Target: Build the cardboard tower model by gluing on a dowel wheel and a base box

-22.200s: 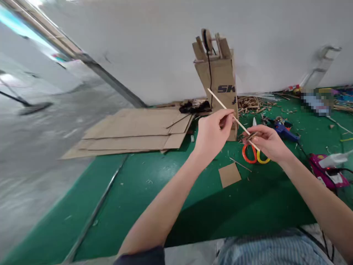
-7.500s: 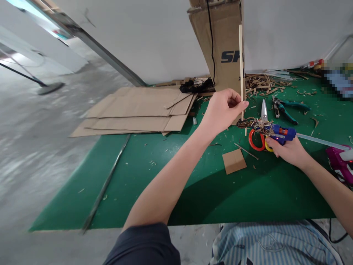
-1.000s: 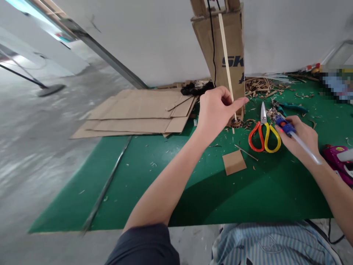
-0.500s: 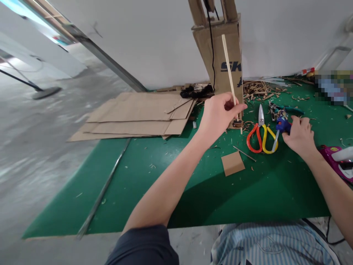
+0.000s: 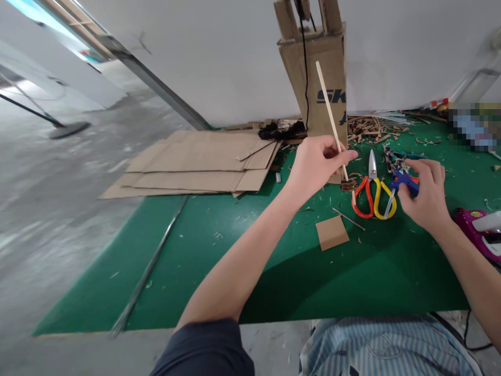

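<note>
My left hand point(image 5: 319, 159) pinches a thin wooden stick point(image 5: 329, 107) between thumb and fingers. The stick leans, with its top tilted to the left. Near its lower end sits a small brown wad of cardboard point(image 5: 347, 185). My right hand point(image 5: 426, 196) has its thumb and curled fingers around a small blue glue gun point(image 5: 406, 180). A translucent glue stick point(image 5: 390, 203) pokes out of the gun, over the scissors point(image 5: 372, 172) with one red and one yellow handle. Pliers point(image 5: 391, 156) lie just behind the gun, partly hidden. A square cardboard piece point(image 5: 332, 232) lies below the left hand.
Flat cardboard sheets point(image 5: 188, 154) lie on the green table point(image 5: 219, 261) at left. A tall cardboard structure point(image 5: 313, 68) stands by the wall, with cardboard scraps point(image 5: 368, 129) beside it. A metal rod point(image 5: 152, 261) crosses the table's left part. A magenta-and-white device point(image 5: 479, 227) sits far right.
My right hand's fingers have curled around the glue gun, which has turned slightly. The stick in my left hand now tilts more, its lower end swinging right toward the scissors.
</note>
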Motion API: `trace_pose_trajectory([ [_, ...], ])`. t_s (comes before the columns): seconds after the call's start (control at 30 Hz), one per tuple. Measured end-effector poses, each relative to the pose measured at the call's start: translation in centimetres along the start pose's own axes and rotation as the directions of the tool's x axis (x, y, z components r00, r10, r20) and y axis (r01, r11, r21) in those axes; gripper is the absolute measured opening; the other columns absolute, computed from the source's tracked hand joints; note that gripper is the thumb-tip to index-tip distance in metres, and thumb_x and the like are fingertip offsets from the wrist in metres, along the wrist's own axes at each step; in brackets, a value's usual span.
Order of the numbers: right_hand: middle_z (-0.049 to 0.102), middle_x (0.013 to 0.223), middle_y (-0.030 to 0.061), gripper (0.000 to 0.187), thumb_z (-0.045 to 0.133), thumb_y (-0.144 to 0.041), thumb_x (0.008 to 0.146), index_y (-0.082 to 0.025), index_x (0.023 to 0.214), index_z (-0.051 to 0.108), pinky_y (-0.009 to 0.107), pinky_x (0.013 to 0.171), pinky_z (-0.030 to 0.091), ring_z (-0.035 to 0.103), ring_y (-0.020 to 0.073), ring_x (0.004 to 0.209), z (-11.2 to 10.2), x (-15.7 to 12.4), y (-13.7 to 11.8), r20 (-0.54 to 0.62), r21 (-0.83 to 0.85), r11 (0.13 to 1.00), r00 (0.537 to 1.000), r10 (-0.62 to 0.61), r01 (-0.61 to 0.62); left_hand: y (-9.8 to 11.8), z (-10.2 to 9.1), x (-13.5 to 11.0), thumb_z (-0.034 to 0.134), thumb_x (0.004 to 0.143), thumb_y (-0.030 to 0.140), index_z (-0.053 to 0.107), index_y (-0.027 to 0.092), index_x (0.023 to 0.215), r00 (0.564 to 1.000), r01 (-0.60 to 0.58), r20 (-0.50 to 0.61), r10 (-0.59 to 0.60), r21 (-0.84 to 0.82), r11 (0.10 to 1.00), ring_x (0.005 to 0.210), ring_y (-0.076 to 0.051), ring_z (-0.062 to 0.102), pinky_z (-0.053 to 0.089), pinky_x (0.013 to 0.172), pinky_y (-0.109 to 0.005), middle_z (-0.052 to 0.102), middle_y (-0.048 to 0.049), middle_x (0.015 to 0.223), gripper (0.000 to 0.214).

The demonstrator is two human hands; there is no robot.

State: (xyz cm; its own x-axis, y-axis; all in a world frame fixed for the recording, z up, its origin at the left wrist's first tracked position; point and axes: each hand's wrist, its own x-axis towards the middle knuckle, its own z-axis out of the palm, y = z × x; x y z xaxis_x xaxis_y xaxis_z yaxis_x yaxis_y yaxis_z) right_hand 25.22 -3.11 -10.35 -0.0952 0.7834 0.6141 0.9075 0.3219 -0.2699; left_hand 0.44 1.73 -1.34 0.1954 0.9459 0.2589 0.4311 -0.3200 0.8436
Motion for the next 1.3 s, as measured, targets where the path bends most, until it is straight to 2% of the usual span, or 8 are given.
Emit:
trace_pose_trajectory([
  [0.1, 0.057, 0.125, 0.0145, 0.058, 0.066, -0.026, 0.082, -0.028, 0.137, 0.045, 0.057, 0.1, 0.044, 0.056, 0.0366, 0.118, -0.5, -0.2, -2.3, 0.043, 0.186, 0.929, 0.942, -0.332, 0.319, -0.1, 0.4, -0.1, 0.074, 0.083, 0.033, 0.063, 0.017, 0.07, 0.998, 0.02, 0.059, -0.018, -0.037, 0.999, 0.051, -0.011, 0.056, 0.044, 0.05, -0.025, 0.066, -0.002, 0.062, 0.023],
  [0.2, 0.057, 0.129, 0.0152, 0.063, 0.069, -0.028, 0.083, -0.027, 0.139, 0.041, 0.054, 0.098, 0.047, 0.056, 0.0354, 0.118, -0.2, -0.6, -4.0, 0.047, 0.296, 0.868, 0.902, -0.429, 0.398, -0.3, 1.0, -0.2, 0.074, 0.082, 0.037, 0.063, 0.017, 0.069, 0.993, 0.011, 0.122, -0.006, -0.039, 0.999, 0.053, -0.011, 0.057, 0.043, 0.051, -0.026, 0.066, -0.0027, 0.064, 0.026],
  [0.5, 0.057, 0.132, 0.0158, 0.059, 0.062, -0.028, 0.083, -0.025, 0.139, 0.043, 0.057, 0.101, 0.046, 0.054, 0.0356, 0.124, -0.4, -1.0, -4.4, 0.161, 0.502, 0.824, 0.908, -0.388, 0.263, -0.9, 2.0, -0.3, 0.073, 0.081, 0.034, 0.064, 0.018, 0.068, 0.976, 0.028, 0.216, -0.02, -0.037, 0.999, 0.054, -0.011, 0.055, 0.04, 0.053, -0.028, 0.064, -0.0017, 0.062, 0.023],
  [0.67, 0.065, 0.119, 0.0122, 0.047, 0.058, -0.015, 0.085, -0.025, 0.13, 0.05, 0.05, 0.096, 0.052, 0.061, 0.0297, 0.113, 0.0, -1.0, -4.3, 0.124, 0.491, 0.834, 0.928, -0.352, 0.251, -0.2, 2.1, -0.5, 0.073, 0.082, 0.033, 0.063, 0.017, 0.065, 0.962, 0.099, 0.263, -0.075, -0.077, 0.992, 0.051, -0.01, 0.054, 0.04, 0.052, -0.028, 0.064, -0.0013, 0.06, 0.025],
  [0.8, 0.07, 0.114, 0.01, 0.036, 0.058, -0.017, 0.088, -0.026, 0.123, 0.057, 0.05, 0.095, 0.053, 0.066, 0.0277, 0.107, 0.5, -0.9, -4.5, 0.088, 0.482, 0.833, 0.932, -0.353, 0.27, 0.4, 2.1, -0.6, 0.073, 0.083, 0.03, 0.061, 0.017, 0.062, 0.951, 0.146, 0.285, -0.121, -0.072, 0.987, 0.048, -0.009, 0.052, 0.039, 0.052, -0.027, 0.062, 0.0002, 0.058, 0.028],
  [1.1, 0.075, 0.104, 0.0084, 0.02, 0.059, -0.02, 0.093, -0.025, 0.111, 0.065, 0.046, 0.085, 0.058, 0.07, 0.0254, 0.097, 1.0, -1.0, -4.5, 0.061, 0.478, 0.837, 0.941, -0.333, 0.266, -1.1, 2.9, -0.5, 0.072, 0.084, 0.035, 0.06, 0.019, 0.062, 0.947, 0.097, 0.312, -0.078, -0.045, 0.994, 0.05, -0.011, 0.051, 0.037, 0.053, -0.028, 0.058, 0.001, 0.053, 0.03],
  [1.2, 0.075, 0.102, 0.0076, 0.017, 0.059, -0.021, 0.093, -0.025, 0.109, 0.065, 0.045, 0.084, 0.059, 0.071, 0.0246, 0.094, 1.1, -1.0, -4.4, 0.039, 0.462, 0.848, 0.949, -0.312, 0.259, -1.4, 2.9, -0.3, 0.064, 0.089, 0.037, 0.064, 0.018, 0.071, 0.951, 0.045, 0.305, -0.046, 0.009, 0.999, 0.058, -0.012, 0.055, 0.041, 0.058, -0.029, 0.065, -0.0018, 0.065, 0.026],
  [1.3, 0.076, 0.1, 0.007, 0.016, 0.06, -0.02, 0.093, -0.025, 0.108, 0.064, 0.044, 0.082, 0.059, 0.071, 0.0245, 0.092, 1.1, -0.8, -4.0, -0.009, 0.412, 0.879, 0.966, -0.259, 0.239, -1.1, 1.6, -0.2, 0.054, 0.094, 0.035, 0.067, 0.018, 0.091, 0.946, -0.05, 0.324, 0.019, 0.088, 0.995, 0.076, -0.015, 0.062, 0.046, 0.069, -0.03, 0.071, -0.0061, 0.089, 0.021],
])
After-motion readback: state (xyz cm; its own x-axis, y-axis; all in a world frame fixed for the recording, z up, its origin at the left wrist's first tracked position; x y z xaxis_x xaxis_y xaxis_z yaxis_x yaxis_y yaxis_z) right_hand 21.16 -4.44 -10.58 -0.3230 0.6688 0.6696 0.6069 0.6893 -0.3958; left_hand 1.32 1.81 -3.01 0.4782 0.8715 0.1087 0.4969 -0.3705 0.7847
